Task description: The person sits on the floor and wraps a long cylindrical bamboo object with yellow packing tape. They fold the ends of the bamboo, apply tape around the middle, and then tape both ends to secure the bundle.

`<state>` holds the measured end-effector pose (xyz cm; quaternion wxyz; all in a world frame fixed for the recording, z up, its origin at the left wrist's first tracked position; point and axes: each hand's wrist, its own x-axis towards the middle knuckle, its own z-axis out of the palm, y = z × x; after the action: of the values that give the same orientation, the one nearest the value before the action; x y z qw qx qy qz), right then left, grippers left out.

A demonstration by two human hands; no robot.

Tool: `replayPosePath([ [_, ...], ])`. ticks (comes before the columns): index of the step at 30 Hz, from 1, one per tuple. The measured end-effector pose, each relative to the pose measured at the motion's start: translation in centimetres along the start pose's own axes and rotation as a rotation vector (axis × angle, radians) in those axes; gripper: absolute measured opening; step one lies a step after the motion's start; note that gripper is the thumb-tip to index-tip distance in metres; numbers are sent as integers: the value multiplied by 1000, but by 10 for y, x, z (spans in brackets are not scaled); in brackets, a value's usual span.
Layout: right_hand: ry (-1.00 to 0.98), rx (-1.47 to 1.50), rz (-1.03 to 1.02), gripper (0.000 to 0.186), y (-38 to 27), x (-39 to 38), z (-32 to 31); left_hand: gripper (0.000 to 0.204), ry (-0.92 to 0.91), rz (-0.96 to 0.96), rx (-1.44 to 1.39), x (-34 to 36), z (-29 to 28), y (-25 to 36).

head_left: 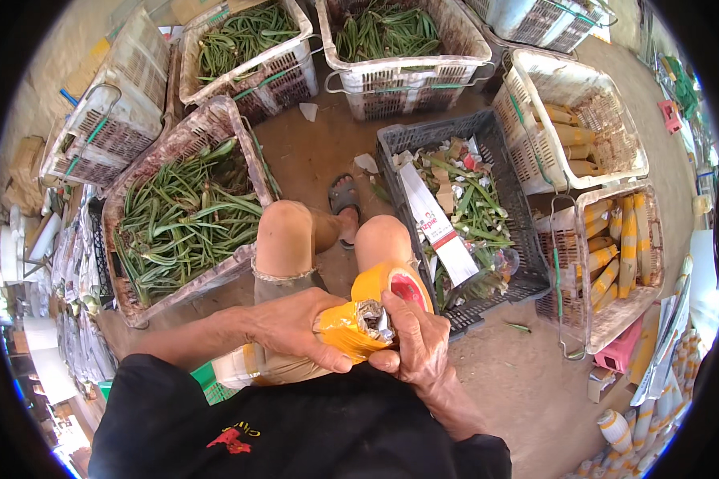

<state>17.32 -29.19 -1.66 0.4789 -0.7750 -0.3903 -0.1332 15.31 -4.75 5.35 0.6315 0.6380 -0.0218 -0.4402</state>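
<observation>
Over my lap, my left hand (295, 319) is wrapped round a short bundle (345, 331) covered in shiny yellow tape. Its open end shows crumpled whitish and grey layers; what lies inside cannot be made out. Against that end, my right hand (420, 343) grips a roll of yellow tape (369, 285) with a red core, its thumb across the roll's near side. The roll touches or nearly touches the bundle. Part of the right hand's fingers is hidden beneath the roll and bundle.
A crate of long green leaves (192, 215) stands left of my knees. A black crate (527, 279) with leaf scraps and cardboard is at the right. Beyond it, a crate (595, 319) holds several yellow-wrapped bundles. More leaf-filled crates (411, 76) stand ahead.
</observation>
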Motion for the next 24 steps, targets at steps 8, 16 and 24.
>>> replayPosePath([
  [8, 209, 128, -70, 82, 13, 16, 22, 59, -177, -39, -66, 11, -4, 2],
  [16, 196, 131, 28, 80, 8, 4, 11, 76, -391, -164, -214, 42, -12, -4],
  [24, 68, 129, 448, 67, 1, -4, 2, 99, 321, -57, 502, 1, 14, 1],
])
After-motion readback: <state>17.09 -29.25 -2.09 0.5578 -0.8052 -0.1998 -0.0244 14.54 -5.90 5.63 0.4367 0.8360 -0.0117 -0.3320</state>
